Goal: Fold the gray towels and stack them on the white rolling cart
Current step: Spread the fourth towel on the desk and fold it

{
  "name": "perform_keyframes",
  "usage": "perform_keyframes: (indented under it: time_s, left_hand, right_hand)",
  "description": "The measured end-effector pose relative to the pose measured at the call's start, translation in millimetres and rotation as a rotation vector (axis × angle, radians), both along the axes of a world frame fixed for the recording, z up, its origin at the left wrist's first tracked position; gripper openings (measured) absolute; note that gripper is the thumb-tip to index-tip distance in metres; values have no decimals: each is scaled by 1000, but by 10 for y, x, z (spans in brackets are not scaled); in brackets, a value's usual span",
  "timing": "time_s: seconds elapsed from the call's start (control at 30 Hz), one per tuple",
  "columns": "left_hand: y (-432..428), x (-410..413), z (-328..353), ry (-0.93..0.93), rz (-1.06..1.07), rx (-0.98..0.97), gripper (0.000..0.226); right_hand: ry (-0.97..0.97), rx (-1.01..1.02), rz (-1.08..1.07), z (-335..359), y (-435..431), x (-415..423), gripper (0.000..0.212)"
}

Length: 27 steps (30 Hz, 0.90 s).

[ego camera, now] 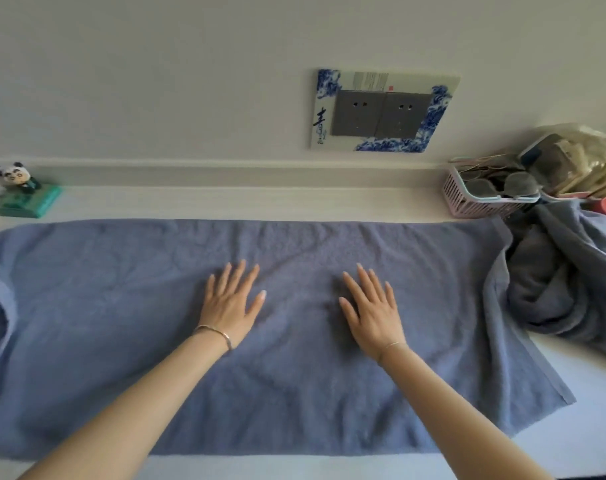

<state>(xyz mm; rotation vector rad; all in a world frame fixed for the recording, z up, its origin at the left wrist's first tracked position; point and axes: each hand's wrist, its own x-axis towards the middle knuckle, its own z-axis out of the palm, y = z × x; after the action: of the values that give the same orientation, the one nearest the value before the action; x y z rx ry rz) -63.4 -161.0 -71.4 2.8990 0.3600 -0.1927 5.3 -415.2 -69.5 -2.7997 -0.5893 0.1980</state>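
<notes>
Pressing flat on the towel, your left hand and right hand lie side by side near its middle, fingers straight and slightly spread, gripping nothing. The towel lies stretched out left to right across the white table, its far edge running along the wall side and its near edge close to you. Its right end slants toward the near right, and its left end is rumpled, with a curl in the cloth. Whether it is a single layer or already doubled once along its length, you cannot tell from this view. By my reading you are early in the job: this towel looks to be at the smoothing stage, with its crosswise folds not yet made. At the far right a heap of gray towels lies crumpled and unfolded, touching the right end of the spread one, just in front of a pink basket. No folded stack shows anywhere, and the white rolling cart is out of view, so nothing can be counted as stacked. What is left, as far as you can see: fold this one, fold the heap, carry everything to the cart
</notes>
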Motion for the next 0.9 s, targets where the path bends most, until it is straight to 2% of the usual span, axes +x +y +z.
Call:
perform_keyframes:
  time_s: [0.1,0.17,0.23,0.37,0.57,0.67,0.8,0.9]
  left_hand:
    - [524,-303,12,105,114,22,62]
    - [678,-475,5,144,144,17,58]
    - [747,-644,-28,162,137,22,60]
    - [674,-946,-130,89,121,0,83]
    - [643,-1113,-129,80,102,-49,89]
    - [939,-1138,-68,66,132,-20,92]
    - [1419,-1249,-51,70,196,48,93]
    - [1769,-1403,-113,50,241,53,91]
  right_hand:
    - [45,40,89,23,714,-348,77]
    - [45,19,118,-26,979,-525,77]
    - [29,-22,132,-110,1066,-644,81]
    - [-17,-106,159,-174,913,-714,78]
    - [26,-157,140,-60,901,-813,85]
    - [29,-72,141,30,1393,-901,88]
    - [45,-1,255,65,2219,-1092,78]
    - [58,-25,304,-45,2651,-1204,91]
